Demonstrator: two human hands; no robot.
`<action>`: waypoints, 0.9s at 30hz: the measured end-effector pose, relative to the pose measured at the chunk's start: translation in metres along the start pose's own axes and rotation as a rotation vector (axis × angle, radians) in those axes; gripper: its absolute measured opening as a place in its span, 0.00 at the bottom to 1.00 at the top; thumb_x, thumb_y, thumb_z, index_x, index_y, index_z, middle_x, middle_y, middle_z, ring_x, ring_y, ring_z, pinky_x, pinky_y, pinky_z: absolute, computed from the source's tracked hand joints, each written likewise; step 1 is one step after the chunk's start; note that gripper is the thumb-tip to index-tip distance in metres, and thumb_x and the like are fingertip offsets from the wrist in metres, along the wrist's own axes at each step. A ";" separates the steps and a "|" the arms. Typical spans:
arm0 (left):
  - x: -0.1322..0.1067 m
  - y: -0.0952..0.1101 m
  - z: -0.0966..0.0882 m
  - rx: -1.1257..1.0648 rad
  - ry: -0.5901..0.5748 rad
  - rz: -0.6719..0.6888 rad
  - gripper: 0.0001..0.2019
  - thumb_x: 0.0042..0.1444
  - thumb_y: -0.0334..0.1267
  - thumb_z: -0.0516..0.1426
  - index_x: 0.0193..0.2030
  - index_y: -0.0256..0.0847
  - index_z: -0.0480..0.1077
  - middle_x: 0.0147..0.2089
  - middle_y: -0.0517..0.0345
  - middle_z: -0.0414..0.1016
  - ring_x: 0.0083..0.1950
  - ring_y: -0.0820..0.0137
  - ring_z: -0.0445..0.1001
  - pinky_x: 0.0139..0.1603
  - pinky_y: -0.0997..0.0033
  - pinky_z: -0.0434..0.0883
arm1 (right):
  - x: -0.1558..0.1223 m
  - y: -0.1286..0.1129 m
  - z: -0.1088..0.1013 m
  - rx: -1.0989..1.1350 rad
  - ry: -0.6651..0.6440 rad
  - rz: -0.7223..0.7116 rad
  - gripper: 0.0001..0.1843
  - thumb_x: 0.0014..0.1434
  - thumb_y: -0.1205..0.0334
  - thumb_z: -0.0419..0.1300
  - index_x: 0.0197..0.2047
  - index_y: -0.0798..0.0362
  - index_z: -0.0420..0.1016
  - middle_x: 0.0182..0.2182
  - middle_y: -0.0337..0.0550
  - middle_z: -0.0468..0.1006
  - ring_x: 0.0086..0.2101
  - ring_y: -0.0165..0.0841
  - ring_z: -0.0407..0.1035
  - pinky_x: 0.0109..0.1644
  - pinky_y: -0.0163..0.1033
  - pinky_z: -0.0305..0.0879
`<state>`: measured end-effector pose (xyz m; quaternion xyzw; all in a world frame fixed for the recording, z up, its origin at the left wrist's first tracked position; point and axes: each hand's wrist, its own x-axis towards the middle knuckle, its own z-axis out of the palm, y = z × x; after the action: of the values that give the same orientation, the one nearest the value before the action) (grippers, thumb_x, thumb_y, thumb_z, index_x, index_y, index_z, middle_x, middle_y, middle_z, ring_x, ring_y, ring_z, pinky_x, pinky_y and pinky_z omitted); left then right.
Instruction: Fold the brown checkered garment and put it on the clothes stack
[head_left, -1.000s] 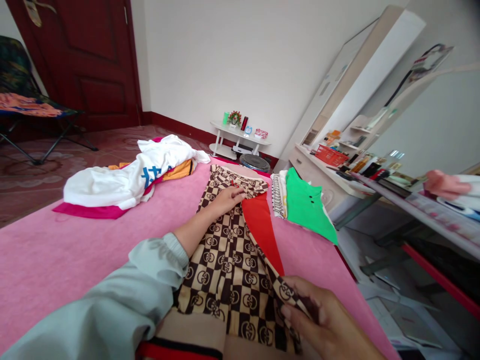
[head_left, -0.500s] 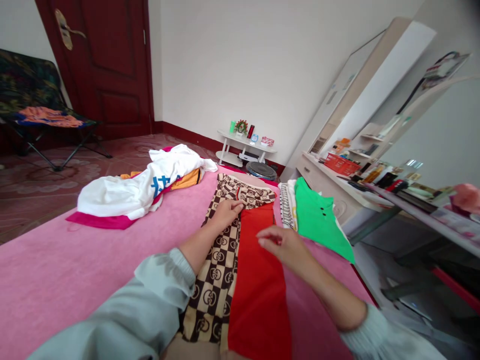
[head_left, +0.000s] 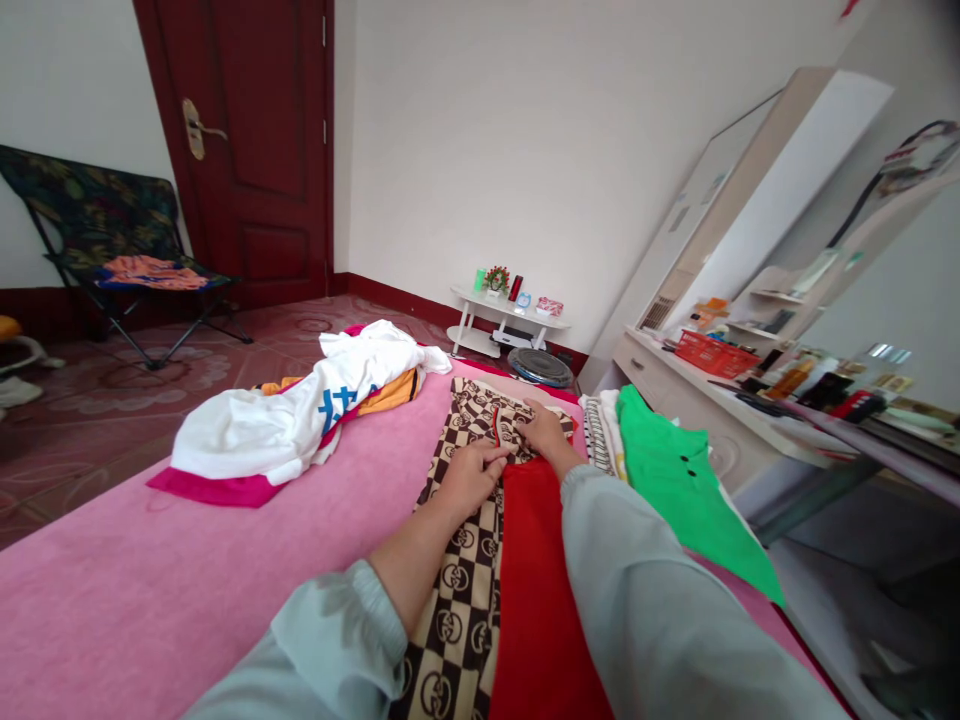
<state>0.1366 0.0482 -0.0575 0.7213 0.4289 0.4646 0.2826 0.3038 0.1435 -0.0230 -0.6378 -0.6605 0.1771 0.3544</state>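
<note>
Your left hand (head_left: 471, 474) lies on the brown-and-beige checkered cloth garment with a red panel (head_left: 456, 620). Its fingers are bent onto the cloth, and I cannot tell if they pinch it. Your right hand (head_left: 544, 437), just beside at 1 o'clock, presses flat and spread on the garment's far end. The garment lies lengthwise on the pink bed cover (head_left: 150, 590). A folded green shirt (head_left: 675, 480) is at 3 o'clock and a crumpled white shirt (head_left: 285, 425) at 10 o'clock.

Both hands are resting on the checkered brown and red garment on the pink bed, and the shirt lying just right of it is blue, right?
Not quite: the shirt to the right is green, not blue, as the head view shows. The left hand and right hand do rest on the checkered garment on the pink bed.
</note>
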 end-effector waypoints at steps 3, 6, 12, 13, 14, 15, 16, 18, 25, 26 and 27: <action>0.000 -0.001 0.001 0.012 -0.011 0.006 0.17 0.57 0.33 0.52 0.51 0.45 0.74 0.46 0.57 0.76 0.47 0.69 0.73 0.56 0.68 0.67 | 0.003 0.004 0.009 -0.079 0.040 -0.034 0.16 0.43 0.72 0.61 0.38 0.54 0.78 0.35 0.44 0.80 0.38 0.35 0.72 0.48 0.36 0.63; 0.000 0.000 0.002 0.024 -0.006 -0.010 0.16 0.56 0.32 0.53 0.50 0.44 0.74 0.46 0.57 0.75 0.47 0.69 0.73 0.55 0.68 0.67 | 0.001 0.005 0.013 -0.126 0.104 -0.046 0.10 0.46 0.70 0.58 0.32 0.54 0.78 0.32 0.45 0.80 0.39 0.36 0.72 0.49 0.37 0.62; 0.000 0.005 0.001 0.044 0.088 -0.021 0.17 0.55 0.29 0.52 0.48 0.42 0.76 0.45 0.56 0.75 0.47 0.69 0.73 0.55 0.69 0.67 | 0.005 -0.004 0.018 -0.090 0.234 -0.081 0.16 0.55 0.64 0.49 0.40 0.53 0.76 0.32 0.44 0.80 0.35 0.35 0.73 0.42 0.36 0.65; 0.001 0.004 0.001 0.055 0.112 -0.032 0.17 0.55 0.29 0.52 0.48 0.42 0.76 0.46 0.55 0.74 0.47 0.68 0.72 0.55 0.69 0.67 | 0.007 -0.005 0.019 -0.078 0.241 -0.093 0.17 0.55 0.64 0.48 0.41 0.53 0.76 0.32 0.43 0.80 0.35 0.35 0.73 0.42 0.36 0.66; 0.001 0.004 0.002 0.067 0.130 -0.042 0.16 0.55 0.29 0.53 0.48 0.41 0.75 0.46 0.55 0.74 0.47 0.68 0.72 0.55 0.69 0.67 | 0.009 -0.006 0.021 -0.065 0.243 -0.105 0.16 0.56 0.64 0.48 0.41 0.53 0.76 0.32 0.42 0.79 0.35 0.35 0.73 0.42 0.36 0.66; 0.001 0.003 0.002 0.082 0.142 -0.049 0.16 0.55 0.30 0.53 0.48 0.40 0.75 0.47 0.54 0.74 0.48 0.67 0.72 0.55 0.68 0.67 | 0.011 -0.007 0.024 -0.053 0.238 -0.117 0.16 0.55 0.64 0.48 0.40 0.52 0.75 0.33 0.42 0.80 0.35 0.34 0.73 0.43 0.36 0.66; 0.001 0.002 0.002 0.098 0.147 -0.055 0.17 0.54 0.30 0.53 0.49 0.40 0.75 0.47 0.53 0.73 0.48 0.67 0.71 0.55 0.68 0.66 | 0.012 -0.006 0.027 -0.040 0.227 -0.128 0.15 0.55 0.64 0.50 0.40 0.52 0.76 0.34 0.42 0.80 0.36 0.34 0.73 0.43 0.36 0.66; 0.002 0.001 0.002 0.130 0.144 -0.067 0.17 0.54 0.30 0.53 0.49 0.40 0.75 0.47 0.53 0.73 0.49 0.67 0.71 0.55 0.68 0.66 | 0.013 -0.004 0.031 -0.014 0.192 -0.145 0.13 0.52 0.65 0.54 0.40 0.52 0.76 0.36 0.41 0.80 0.38 0.33 0.73 0.44 0.36 0.67; 0.003 -0.004 0.004 0.185 0.122 -0.106 0.17 0.54 0.30 0.53 0.49 0.39 0.74 0.46 0.52 0.73 0.49 0.66 0.71 0.54 0.68 0.66 | 0.009 0.027 -0.006 0.038 0.356 0.014 0.23 0.52 0.67 0.51 0.52 0.58 0.70 0.47 0.52 0.76 0.48 0.38 0.69 0.54 0.41 0.62; 0.003 -0.005 0.004 0.183 0.121 -0.109 0.17 0.54 0.31 0.53 0.50 0.38 0.74 0.46 0.51 0.73 0.49 0.66 0.71 0.54 0.68 0.66 | 0.009 0.033 -0.015 0.041 0.392 0.063 0.24 0.51 0.67 0.52 0.52 0.60 0.69 0.47 0.55 0.75 0.49 0.41 0.68 0.55 0.43 0.61; 0.003 -0.006 0.004 0.181 0.118 -0.112 0.17 0.54 0.31 0.53 0.50 0.38 0.74 0.46 0.51 0.73 0.49 0.65 0.71 0.55 0.68 0.66 | 0.010 0.038 -0.023 0.051 0.411 0.110 0.25 0.50 0.68 0.54 0.53 0.61 0.68 0.46 0.57 0.75 0.48 0.42 0.68 0.54 0.44 0.62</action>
<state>0.1391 0.0532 -0.0628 0.6904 0.5243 0.4492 0.2163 0.3476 0.1531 -0.0311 -0.6866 -0.5339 0.0791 0.4872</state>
